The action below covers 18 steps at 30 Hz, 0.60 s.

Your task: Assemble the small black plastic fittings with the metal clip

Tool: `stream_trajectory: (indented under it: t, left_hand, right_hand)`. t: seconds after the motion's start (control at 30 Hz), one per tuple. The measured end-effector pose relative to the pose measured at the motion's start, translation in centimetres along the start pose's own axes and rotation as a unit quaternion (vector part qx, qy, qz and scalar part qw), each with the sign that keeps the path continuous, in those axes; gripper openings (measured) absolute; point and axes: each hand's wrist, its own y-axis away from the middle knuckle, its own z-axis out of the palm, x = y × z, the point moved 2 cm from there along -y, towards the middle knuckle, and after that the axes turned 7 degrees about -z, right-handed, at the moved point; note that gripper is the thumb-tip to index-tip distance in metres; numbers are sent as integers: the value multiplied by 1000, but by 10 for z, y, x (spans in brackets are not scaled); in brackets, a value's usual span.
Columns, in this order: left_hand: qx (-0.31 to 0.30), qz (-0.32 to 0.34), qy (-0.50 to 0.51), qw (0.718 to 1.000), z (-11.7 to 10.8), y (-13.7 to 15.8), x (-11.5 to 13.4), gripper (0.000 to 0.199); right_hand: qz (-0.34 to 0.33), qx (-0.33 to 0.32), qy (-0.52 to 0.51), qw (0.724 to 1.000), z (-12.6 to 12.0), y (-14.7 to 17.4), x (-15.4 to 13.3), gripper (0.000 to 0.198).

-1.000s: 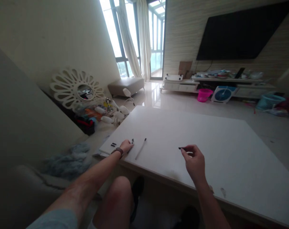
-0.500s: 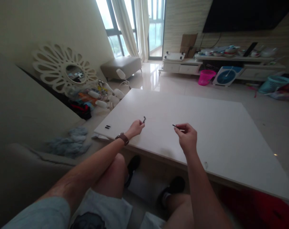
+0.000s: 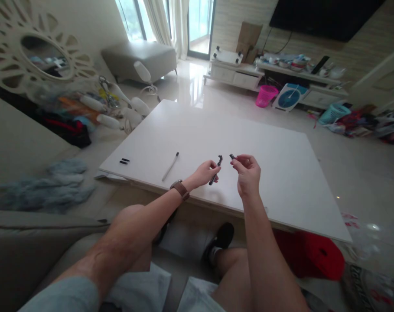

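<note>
My left hand, with a brown-strapped watch at the wrist, is closed around a slim dark tool with a bent, hooked head. The tool's lower end sticks out below the fingers. Just to its right, my right hand pinches a small black piece between thumb and fingertips; its exact kind is too small to make out. The two held things are close together but apart, above the white table. Left of my hands lies a thin pale stick with a dark tip. Small black pieces lie near the left edge.
A lamp with white shades stands beyond the table's left corner. A red object is under the right front edge. Past the table are a pink basket, a blue and white fan and a low cabinet.
My left hand has moved right, bringing the hooked tool near my right hand's piece. The stick on the table now shows. The camera view has shifted and tilts further down.
</note>
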Motion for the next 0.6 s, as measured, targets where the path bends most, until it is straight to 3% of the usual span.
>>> stream_trajectory:
  t: [0.27, 0.53, 0.6]
  left_hand:
    - [-12, -9, 105, 994, -23, -31, 4, 23]
    - [-1, 47, 33, 998, -42, -36, 13, 13]
    - [-16, 68, 39, 997, -43, -35, 14, 25]
  right_hand:
    - [0, 1, 57, 998, 18, -17, 22, 33]
    - [18, -17, 84, 996, 30, -27, 43, 21]
    - [1, -20, 110, 994, 28, -28, 46, 22]
